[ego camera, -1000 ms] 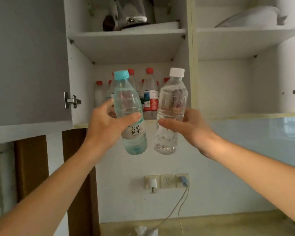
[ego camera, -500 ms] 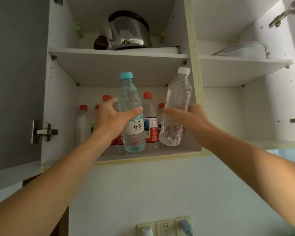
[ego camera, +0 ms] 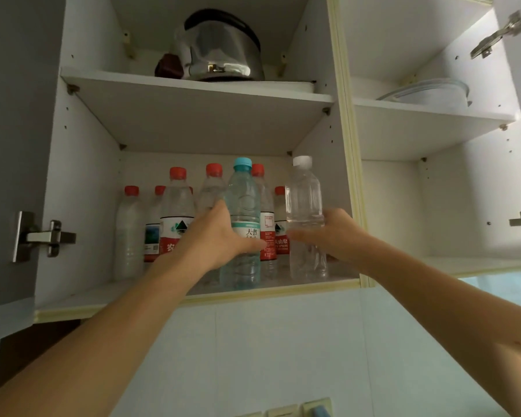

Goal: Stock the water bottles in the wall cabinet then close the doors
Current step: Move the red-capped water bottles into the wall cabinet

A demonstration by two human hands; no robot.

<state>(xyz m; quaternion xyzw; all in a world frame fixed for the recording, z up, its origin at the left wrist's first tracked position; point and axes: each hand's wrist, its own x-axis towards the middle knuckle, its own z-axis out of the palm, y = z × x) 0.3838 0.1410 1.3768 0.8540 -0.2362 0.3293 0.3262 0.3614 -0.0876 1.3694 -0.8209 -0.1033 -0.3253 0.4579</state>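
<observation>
My left hand (ego camera: 220, 236) grips a blue-capped water bottle (ego camera: 243, 203) round its label, upright, its base at the front of the lower left shelf (ego camera: 271, 285) of the wall cabinet. My right hand (ego camera: 333, 236) grips a clear white-capped bottle (ego camera: 303, 194), upright at the right side of the same shelf. Behind them stand several red-capped bottles (ego camera: 176, 206). Whether the held bottles' bases rest on the shelf I cannot tell. The grey left door (ego camera: 12, 115) is open.
A steel pot (ego camera: 220, 46) sits on the upper left shelf, a white dish (ego camera: 427, 93) on the upper right shelf. The lower right compartment (ego camera: 451, 206) holds nothing. Door hinges (ego camera: 39, 236) stick out at both sides. Wall sockets (ego camera: 298, 409) lie below.
Both hands carried their bottles up and forward into the lower left compartment. The bottles went from slightly tilted in mid-air to upright at the shelf front. The view tilted upward.
</observation>
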